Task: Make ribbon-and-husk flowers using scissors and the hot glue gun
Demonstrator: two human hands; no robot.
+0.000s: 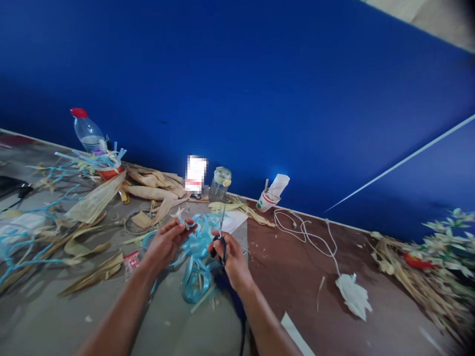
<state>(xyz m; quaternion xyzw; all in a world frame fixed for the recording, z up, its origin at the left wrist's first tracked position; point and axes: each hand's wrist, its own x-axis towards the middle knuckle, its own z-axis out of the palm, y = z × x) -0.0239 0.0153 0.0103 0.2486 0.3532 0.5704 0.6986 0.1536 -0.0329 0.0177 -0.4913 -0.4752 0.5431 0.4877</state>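
My left hand (pixel 170 240) is closed, its thumb and fingers pinching a small piece with light blue ribbon at its tip, in front of a heap of ribbon. Black-handled scissors (pixel 221 244) are in my right hand (pixel 233 259), with their blades pointing up and away from me. Between and beyond both hands lies the shiny light blue ribbon (pixel 198 242), looped and tangled on the grey surface. A small red and white packet (pixel 131 263) lies just left of my left wrist.
Dried husks (pixel 152 183) and blue-wrapped stems (pixel 29 257) cover the left side. Along the blue wall stand a bottle (pixel 87 131), a glass jar (pixel 220 184) and a white cup (pixel 266 201). A white cable (pixel 311 235), crumpled tissue (pixel 353 295) and dried bundle (pixel 408 277) lie rightward.
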